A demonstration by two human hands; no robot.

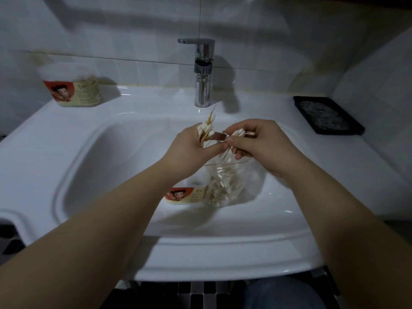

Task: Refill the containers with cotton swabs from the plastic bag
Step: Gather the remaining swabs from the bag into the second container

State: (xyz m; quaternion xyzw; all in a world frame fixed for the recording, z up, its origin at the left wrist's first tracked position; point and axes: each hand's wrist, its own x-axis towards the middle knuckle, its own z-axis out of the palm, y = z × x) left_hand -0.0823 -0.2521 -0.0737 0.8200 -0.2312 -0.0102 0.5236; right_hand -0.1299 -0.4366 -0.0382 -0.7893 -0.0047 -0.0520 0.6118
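Note:
Over the white sink basin (93, 166) my left hand (191, 150) grips a bundle of cotton swabs (206, 129) with their tips pointing up. My right hand (263, 143) pinches a few more swabs (239, 133) beside it, just above the mouth of a clear plastic bag (225, 186) that holds many swabs and hangs below both hands. A round container with a red cartoon label (185, 195) lies in the basin, partly hidden by my left wrist. A second labelled container (73, 85) stands upright on the sink's back left ledge.
A chrome tap (202, 72) rises at the back middle of the sink. A black tray (327, 114) sits on the right ledge. Tiled walls close in behind and to the right. The floor below is dark tile.

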